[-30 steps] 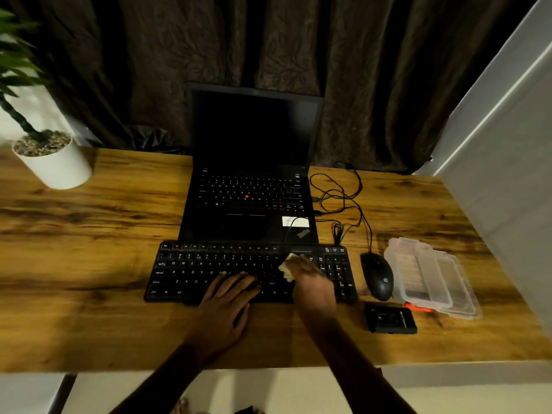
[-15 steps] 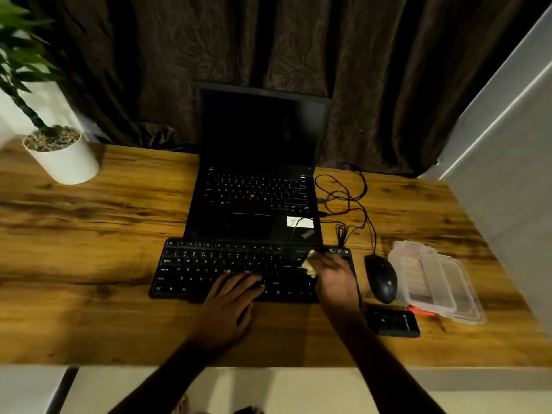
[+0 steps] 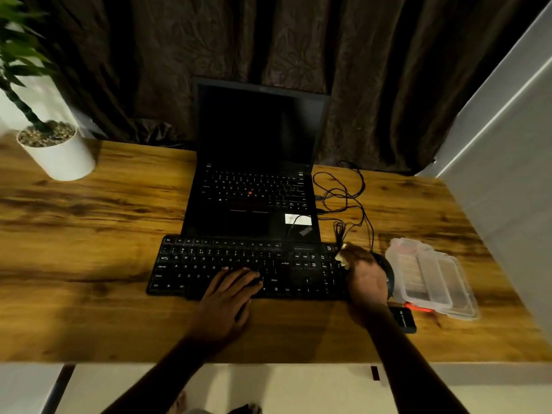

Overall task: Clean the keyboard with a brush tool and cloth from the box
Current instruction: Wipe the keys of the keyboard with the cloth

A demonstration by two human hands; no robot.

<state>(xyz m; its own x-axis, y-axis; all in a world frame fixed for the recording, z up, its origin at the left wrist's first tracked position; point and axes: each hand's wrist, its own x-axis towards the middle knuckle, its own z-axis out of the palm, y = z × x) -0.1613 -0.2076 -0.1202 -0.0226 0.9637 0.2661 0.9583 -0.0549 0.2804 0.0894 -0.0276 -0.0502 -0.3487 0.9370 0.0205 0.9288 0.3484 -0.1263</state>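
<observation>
1. Resting on the lower key rows near the middle of the black keyboard (image 3: 239,261), the left hand (image 3: 227,297) lies palm down. Its fingers are straight and spread, gripping nothing, and its heel is on the wooden table (image 3: 89,234).
2. Right hand (image 3: 366,279) is at the keyboard's far right end, over the upper corner of the number pad. Its fingers are curled round a pale cloth (image 3: 343,259), and a bunched edge shows past the fingertips.
3. Keyboard lies flat on the table, directly in front of an open black laptop (image 3: 257,174) with a dark screen.
4. Black mouse (image 3: 389,273) sits just beside the keyboard's right end, largely hidden behind the right hand.
5. Clear plastic box (image 3: 433,276) lies to the right of the mouse; contents cannot be made out.
6. Red item (image 3: 418,309) lies at the box's near edge, too blurred to identify. Small black device (image 3: 404,319) lies beside the right wrist.
7. Black cables (image 3: 343,198) coil to the right of the laptop. White plant pot (image 3: 59,156) stands at the table's far left.
</observation>
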